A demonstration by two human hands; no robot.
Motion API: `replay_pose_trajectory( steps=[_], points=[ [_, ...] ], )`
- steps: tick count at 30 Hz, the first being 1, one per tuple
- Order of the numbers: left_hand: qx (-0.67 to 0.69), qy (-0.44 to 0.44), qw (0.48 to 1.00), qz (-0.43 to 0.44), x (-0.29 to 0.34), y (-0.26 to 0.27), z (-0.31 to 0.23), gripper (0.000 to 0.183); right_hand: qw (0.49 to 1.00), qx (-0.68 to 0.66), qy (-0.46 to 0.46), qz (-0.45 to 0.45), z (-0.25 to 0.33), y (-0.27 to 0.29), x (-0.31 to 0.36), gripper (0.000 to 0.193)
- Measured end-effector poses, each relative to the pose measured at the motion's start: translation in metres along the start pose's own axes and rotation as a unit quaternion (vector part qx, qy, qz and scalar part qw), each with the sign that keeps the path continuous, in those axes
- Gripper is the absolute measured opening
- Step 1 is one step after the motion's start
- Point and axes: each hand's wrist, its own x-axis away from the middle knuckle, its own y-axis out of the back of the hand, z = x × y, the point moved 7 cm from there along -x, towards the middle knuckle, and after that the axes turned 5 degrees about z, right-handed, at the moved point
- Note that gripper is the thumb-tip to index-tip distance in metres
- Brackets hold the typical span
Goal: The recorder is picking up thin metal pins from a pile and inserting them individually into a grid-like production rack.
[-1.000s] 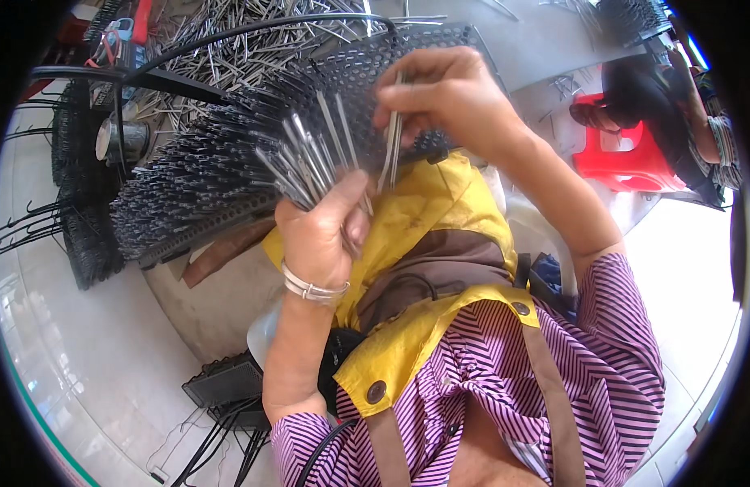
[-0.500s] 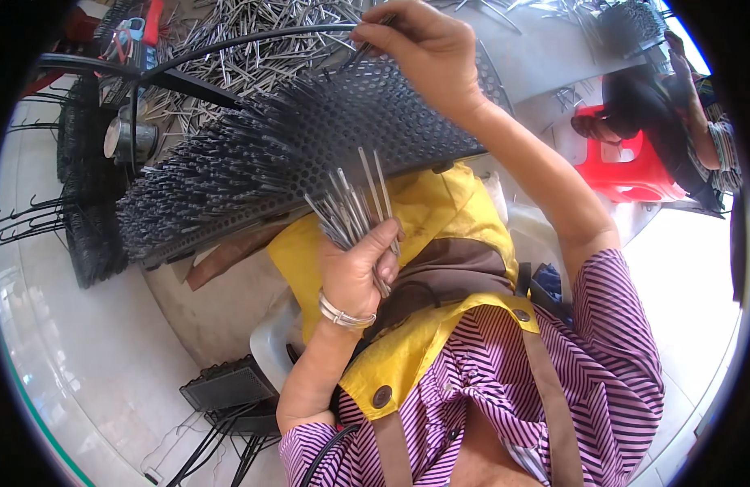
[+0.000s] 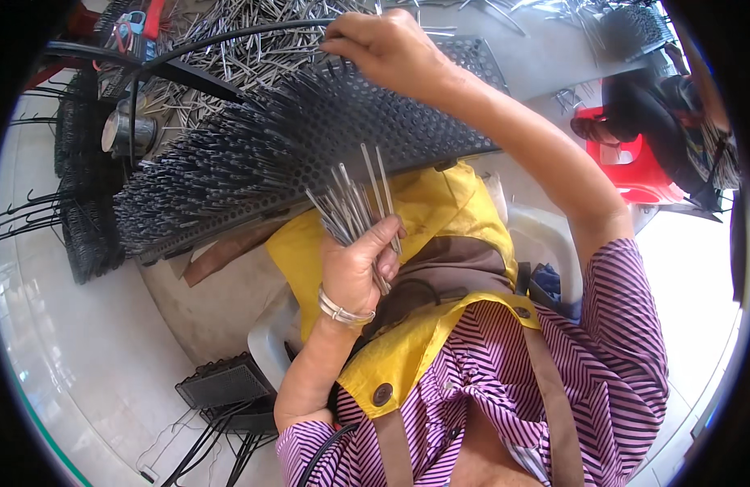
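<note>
Since a second ago, right hand (image 3: 391, 49) gone from the fanned bunch up to the far edge of the perforated plate (image 3: 407, 122), fingertips pinched there, most likely on a single pin, though too small to tell for sure; likely one more pin being set into a hole. Left hand (image 3: 359, 268) lowered from just under the plate to above the yellow apron (image 3: 440, 219), clenched around a bundle of thin metal pins (image 3: 355, 203), tips fanning up toward the plate's near edge without clearly touching it. Bundle thinner-looking than in the earlier views, so stock in the fist seemingly going down pin by pin. Left part of the plate bristling with dense dark pins (image 3: 204, 178) already seated, right part showing bare holes. Bundle lying below and nearer the body than the working right hand, well apart from it, with the plate between. Loose pins heaped on the table (image 3: 537, 57) beyond the plate's far edge
</note>
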Motion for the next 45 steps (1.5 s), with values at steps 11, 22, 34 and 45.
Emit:
replay_pose_trajectory(
  steps=[11,22,34,45],
  points=[
    [-0.014,0.01,1.0,-0.011,-0.001,-0.001,-0.002,0.01,0.993,0.055,-0.091,0.043,0.005,-0.004,-0.013,0.022],
    [-0.024,-0.001,1.0,0.008,-0.003,-0.003,-0.003,0.009,0.983,0.069,-0.102,0.133,0.002,-0.011,-0.027,0.017],
    [-0.02,0.014,1.0,0.011,-0.007,-0.001,-0.001,0.009,0.974,0.105,-0.07,0.19,0.003,-0.021,-0.026,0.017],
    [-0.003,0.023,1.0,0.001,-0.008,0.003,0.0,0.01,0.983,0.147,0.046,0.101,0.002,-0.017,-0.007,0.008]
  ],
)
